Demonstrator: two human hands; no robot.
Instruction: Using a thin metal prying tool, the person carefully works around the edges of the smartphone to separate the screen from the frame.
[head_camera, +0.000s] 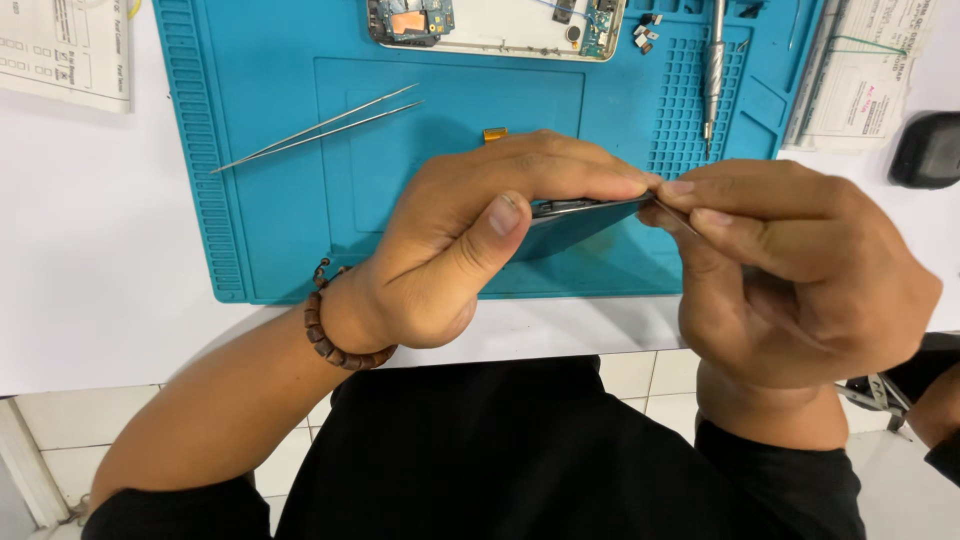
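A: Status of the right hand (800, 270)?

B: Clenched on a thin metal pick (678, 218), tip at the edge of the flat dark panel (575, 225). The left hand (480, 240) grips that panel edge-on above the ridged blue mat (260, 140).

A: Step?

B: Likely prying the seam. The next move calls for shallow, steady leverage; 1 slim steel tweezers (320, 128) lies beyond.

A white table (90, 280) stands over a pale tiled floor (640, 375), evenly lit
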